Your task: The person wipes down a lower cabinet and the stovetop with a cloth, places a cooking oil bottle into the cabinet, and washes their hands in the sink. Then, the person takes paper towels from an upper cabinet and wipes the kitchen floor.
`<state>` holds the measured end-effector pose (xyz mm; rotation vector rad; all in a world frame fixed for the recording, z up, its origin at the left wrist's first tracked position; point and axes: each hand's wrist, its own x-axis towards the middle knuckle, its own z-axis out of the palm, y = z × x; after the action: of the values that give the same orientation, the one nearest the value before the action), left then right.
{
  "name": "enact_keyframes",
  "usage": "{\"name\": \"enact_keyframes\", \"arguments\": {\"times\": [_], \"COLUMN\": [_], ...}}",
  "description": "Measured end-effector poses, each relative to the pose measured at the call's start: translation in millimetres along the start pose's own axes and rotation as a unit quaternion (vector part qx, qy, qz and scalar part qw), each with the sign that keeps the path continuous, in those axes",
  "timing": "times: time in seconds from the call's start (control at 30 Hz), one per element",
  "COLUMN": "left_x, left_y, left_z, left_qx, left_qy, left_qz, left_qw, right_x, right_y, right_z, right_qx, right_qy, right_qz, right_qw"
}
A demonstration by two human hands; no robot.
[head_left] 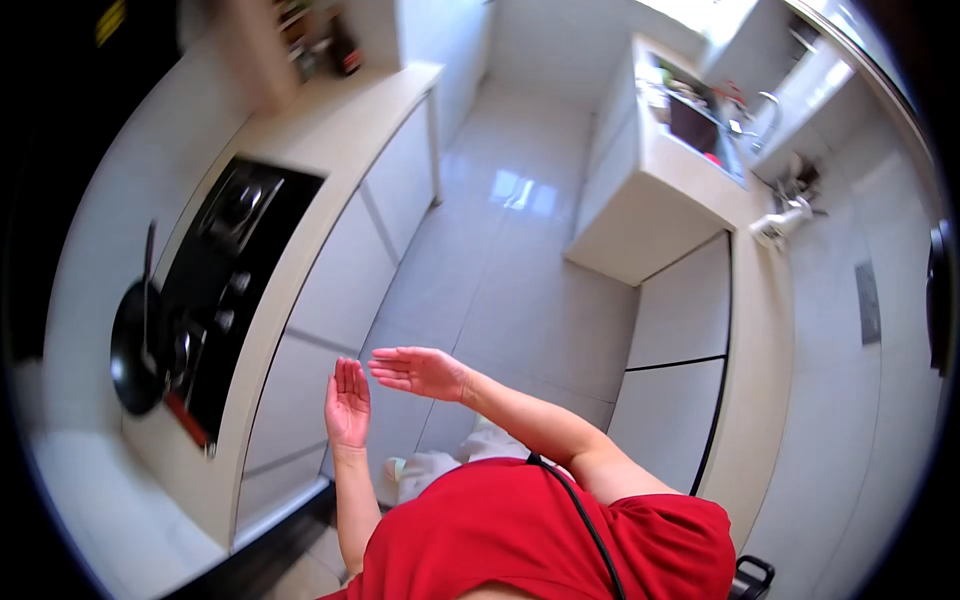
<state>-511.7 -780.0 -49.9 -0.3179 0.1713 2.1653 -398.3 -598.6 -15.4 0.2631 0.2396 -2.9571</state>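
Observation:
My left hand (348, 408) is held out in front of my body, palm showing, with its fingers stretched straight and nothing in it. My right hand (422, 373) points across toward it, also flat with straight fingers and holding nothing. Only a small gap separates the fingertips of the right hand from the left fingers. Both hands hang in the air above the grey tiled floor (500, 260), near the white cabinet doors (335, 270) on the left.
On the left counter, a black gas stove (265, 225) stands beside a dark wok (130, 365) with a long-handled utensil in it. A dark bottle (344, 50) is farther back. At the right are a sink (735, 160), a faucet (768, 115) and a counter (765, 330).

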Motion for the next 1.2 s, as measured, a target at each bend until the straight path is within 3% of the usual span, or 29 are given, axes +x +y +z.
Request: {"name": "enact_keyframes", "arguments": {"times": [0.37,0.53,0.63,0.9,1.2], "left_x": [248.5,381.6,454.2,590.0,742.6], "left_y": [-179.3,-258.1,-314.6,-470.9,-642.6], "left_z": [135.0,185.8,214.9,265.8,299.1], "left_qx": [0.073,0.077,0.094,0.155,0.245], "left_qy": [-0.068,-0.103,-0.124,-0.084,-0.082], "left_qz": [-0.183,-0.281,-0.343,-0.492,-0.561], "left_qw": [0.978,0.951,0.926,0.853,0.786], "right_x": [-88.2,-115.4,-146.8,-216.3,-291.3], "right_y": [-244.7,-365.2,-426.4,-543.5,-706.9], "right_z": [-13.6,-30.8,-38.4,-79.9,-147.8], "right_qx": [0.010,-0.007,0.003,0.084,0.069], "right_qy": [-0.049,-0.022,0.060,0.114,0.134], "right_qz": [-0.284,-0.399,-0.480,-0.608,-0.681], "right_qw": [0.958,0.916,0.875,0.781,0.717]}}
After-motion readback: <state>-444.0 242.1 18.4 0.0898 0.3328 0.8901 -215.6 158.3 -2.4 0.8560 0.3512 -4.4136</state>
